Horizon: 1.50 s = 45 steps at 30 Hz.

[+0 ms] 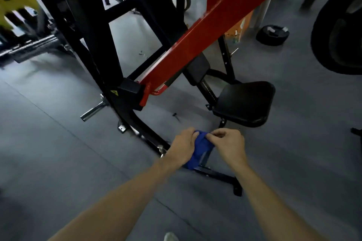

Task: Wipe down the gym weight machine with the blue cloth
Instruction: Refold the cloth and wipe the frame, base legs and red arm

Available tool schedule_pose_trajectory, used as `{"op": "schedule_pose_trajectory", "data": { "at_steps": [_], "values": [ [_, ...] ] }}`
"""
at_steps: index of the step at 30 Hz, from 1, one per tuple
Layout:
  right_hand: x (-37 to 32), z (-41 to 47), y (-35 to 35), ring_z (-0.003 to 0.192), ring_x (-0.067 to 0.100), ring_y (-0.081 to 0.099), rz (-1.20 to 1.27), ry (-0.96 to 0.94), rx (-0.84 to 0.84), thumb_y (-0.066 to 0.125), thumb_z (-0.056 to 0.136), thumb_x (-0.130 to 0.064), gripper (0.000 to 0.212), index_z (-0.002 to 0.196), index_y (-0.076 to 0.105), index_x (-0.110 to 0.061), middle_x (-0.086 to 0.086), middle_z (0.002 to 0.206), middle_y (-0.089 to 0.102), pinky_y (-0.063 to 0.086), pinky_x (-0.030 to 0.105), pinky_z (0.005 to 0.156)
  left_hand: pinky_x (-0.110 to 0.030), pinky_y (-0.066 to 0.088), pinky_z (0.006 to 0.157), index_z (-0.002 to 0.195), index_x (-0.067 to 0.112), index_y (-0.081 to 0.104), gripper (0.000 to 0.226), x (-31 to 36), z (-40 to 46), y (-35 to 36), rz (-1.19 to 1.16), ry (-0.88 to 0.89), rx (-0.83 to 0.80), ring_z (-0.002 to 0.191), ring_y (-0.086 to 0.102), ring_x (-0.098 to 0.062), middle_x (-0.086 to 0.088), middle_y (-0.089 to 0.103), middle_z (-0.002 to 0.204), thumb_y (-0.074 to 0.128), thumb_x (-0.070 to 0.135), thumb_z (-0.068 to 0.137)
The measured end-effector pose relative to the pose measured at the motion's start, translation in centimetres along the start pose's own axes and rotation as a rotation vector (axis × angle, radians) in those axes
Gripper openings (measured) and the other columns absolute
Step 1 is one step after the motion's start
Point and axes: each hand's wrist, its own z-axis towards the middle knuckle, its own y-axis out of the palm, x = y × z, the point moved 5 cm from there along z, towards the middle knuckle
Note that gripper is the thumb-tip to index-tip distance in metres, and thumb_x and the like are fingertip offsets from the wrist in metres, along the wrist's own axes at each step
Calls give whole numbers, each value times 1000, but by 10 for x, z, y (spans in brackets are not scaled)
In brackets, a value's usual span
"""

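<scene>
Two hands meet at 6 o'clock around one blue cloth (199,147): the left hand (183,147) curls its fingers over the bunched left side, the right hand (228,146) pinches the upper edge between thumb and fingertips. One weight machine (94,31), black-framed, carries one red lever arm (205,29) toward 1 o'clock and one black seat (244,101) at 3 o'clock. One yellow triangular sticker (114,92) is unreadable. One weight plate (272,34) lies at 2 o'clock.

Floor (58,123) open left – seat (244,101) blocks rt.
</scene>
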Motion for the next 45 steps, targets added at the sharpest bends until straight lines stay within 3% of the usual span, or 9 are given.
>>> {"op": "schedule_pose_trajectory", "data": {
  "at_steps": [5, 10, 13, 21, 26, 30, 34, 38, 45],
  "values": [
    [31, 24, 51, 67, -4, 61, 10, -38, -34, 79, 81, -13, 7, 75, 80, -15, -15, 63, 63, 42, 6, 59, -22, 40, 66, 101, 19, 48, 48, -68, 26, 19, 84, 42, -185, 81, 56, -12, 5, 57, 95, 74, 55, 84],
    [104, 51, 133, 76, 28, 63, 92, 54, -306, 65, 96, -19, 19, 83, 66, -5, 11, 79, 67, 47, 29, 64, -36, 45, 93, 114, 14, 60, 20, -152, 60, 32, 337, 113, -196, 103, 57, -23, -4, 58, 111, 51, 30, 105],
    [137, 80, 196, 75, 18, 61, 40, 16, -432, 57, 100, -26, 22, 80, 57, -18, 0, 79, 65, 42, 18, 61, -37, 45, 98, 127, 19, 62, 34, -197, 89, 25, 629, 137, -157, 116, 59, -24, -3, 60, 125, 54, 8, 96],
    [102, 180, 310, 79, -4, 57, 240, -406, -166, 51, 103, -25, 13, 111, 56, -16, -16, 93, 58, 40, 4, 67, -48, 48, 81, 113, 13, 70, 38, -247, 170, -52, 1210, 538, 311, 103, 64, -33, -9, 69, 112, 71, 4, 76],
    [181, 185, 455, 128, 22, 55, -61, -744, -244, 59, 98, -13, 37, 131, 55, 2, 15, 138, 57, 50, 31, 101, -55, 51, 101, 108, 11, 78, 41, -366, 187, -18, 1457, 591, 81, 115, 67, -36, -16, 73, 117, 87, 6, 68],
    [229, 180, 513, 148, 22, 30, 65, -905, -241, 37, 106, -41, 45, 117, 62, -6, 11, 157, 37, 26, 32, 120, -54, 23, 121, 133, 12, 65, 51, -426, 183, 16, 1453, 489, 90, 139, 48, -33, -16, 57, 144, 47, 19, 87],
    [221, 204, 508, 110, 10, 53, 549, -644, -126, 64, 96, -31, 16, 109, 57, -25, -9, 120, 54, 49, 26, 90, -37, 13, 127, 133, 10, 65, 50, -435, 185, 21, 1251, 503, 205, 142, 44, -22, -9, 58, 144, 39, 29, 95],
    [230, 216, 533, 111, 12, 43, 376, -758, -195, 70, 91, -35, 71, 152, 33, -38, -4, 126, 47, 42, 15, 89, -31, 34, 114, 102, 9, 70, 25, -424, 199, 22, 1167, 521, 410, 117, 60, -25, -8, 68, 122, 56, 29, 98],
    [365, 210, 519, 110, 1, 49, 430, -672, -294, 44, 105, -36, 39, 142, 43, -47, -25, 115, 54, 41, 5, 85, -41, 54, 82, 83, 13, 64, 18, -440, 236, 120, 1130, 464, 119, 90, 62, -22, -2, 63, 96, 78, 25, 81]
  ]
}}
